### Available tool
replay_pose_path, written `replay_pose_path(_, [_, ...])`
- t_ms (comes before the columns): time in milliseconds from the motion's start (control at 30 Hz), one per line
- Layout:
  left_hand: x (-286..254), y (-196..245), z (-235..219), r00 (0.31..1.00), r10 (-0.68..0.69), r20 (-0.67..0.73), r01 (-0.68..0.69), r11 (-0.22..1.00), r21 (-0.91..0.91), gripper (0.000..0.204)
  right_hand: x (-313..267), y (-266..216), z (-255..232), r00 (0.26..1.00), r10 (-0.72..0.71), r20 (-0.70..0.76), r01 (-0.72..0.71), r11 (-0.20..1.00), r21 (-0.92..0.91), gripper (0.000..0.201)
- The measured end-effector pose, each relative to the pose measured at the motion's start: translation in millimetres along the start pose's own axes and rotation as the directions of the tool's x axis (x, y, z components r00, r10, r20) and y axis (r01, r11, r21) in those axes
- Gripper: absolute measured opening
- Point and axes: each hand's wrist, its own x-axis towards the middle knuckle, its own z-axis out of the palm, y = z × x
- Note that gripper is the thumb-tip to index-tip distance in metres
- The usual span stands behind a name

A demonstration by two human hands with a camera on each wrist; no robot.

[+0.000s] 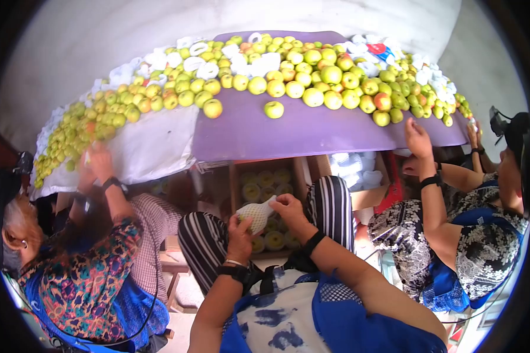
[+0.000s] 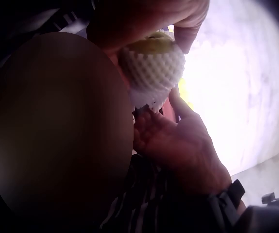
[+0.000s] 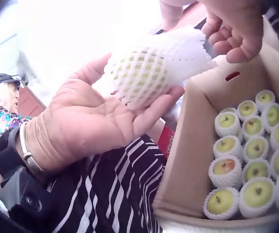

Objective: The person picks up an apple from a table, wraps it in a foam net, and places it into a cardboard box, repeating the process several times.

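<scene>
Over the lap, my left hand [image 1: 239, 240] holds a yellow-green apple [image 3: 140, 73] from below, its fingers and thumb curled about it. A white foam net [image 1: 257, 215] is stretched around the apple, and its loose end sticks out toward the right. My right hand [image 1: 292, 212] pinches that loose end with thumb and fingers. In the left wrist view the top of the apple [image 2: 153, 44] shows bare at the net's open end, and the right hand [image 2: 178, 141] is at the other end of the net.
Below the hands is a cardboard box [image 3: 178, 160] with rows of netted apples [image 3: 256, 171]. Ahead, loose apples [image 1: 331, 75] and white foam nets [image 1: 208, 70] cover much of a purple-topped table [image 1: 247, 129]. One person [image 1: 88, 253] sits at left, another [image 1: 447, 223] at right.
</scene>
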Motion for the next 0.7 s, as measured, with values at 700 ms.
replay_pose_path(700, [5.7,-2.6,-2.6,1.0,-0.002,0.006,0.002,0.997,-0.078,0.04,-6.3,-18.7,-4.6,0.954,0.033,0.298,-0.104,0.968,0.228,0.013])
